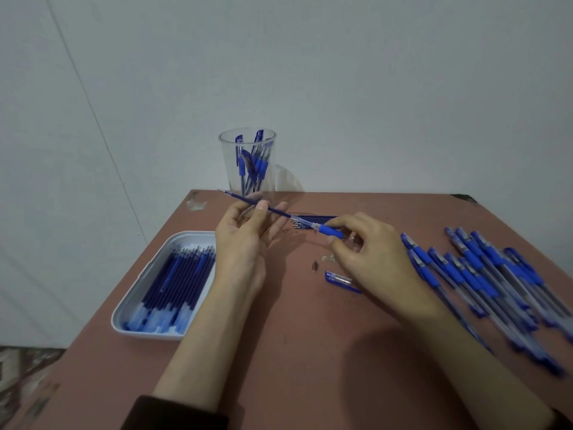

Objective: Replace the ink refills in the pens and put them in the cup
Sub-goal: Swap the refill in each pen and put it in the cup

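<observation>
My left hand pinches a thin blue ink refill that slants up to the left, its tip in front of the cup. The refill's lower end sits inside a clear pen barrel with a blue grip, which my right hand holds. A clear plastic cup with several blue pens stands at the table's far edge, just behind my left hand. A small metal pen tip and a blue pen cap lie on the table between my forearms.
A white tray of several blue refills sits at the left of the reddish table. A pile of several blue pens covers the right side. A few loose refills lie behind my right hand. A pale wall rises behind.
</observation>
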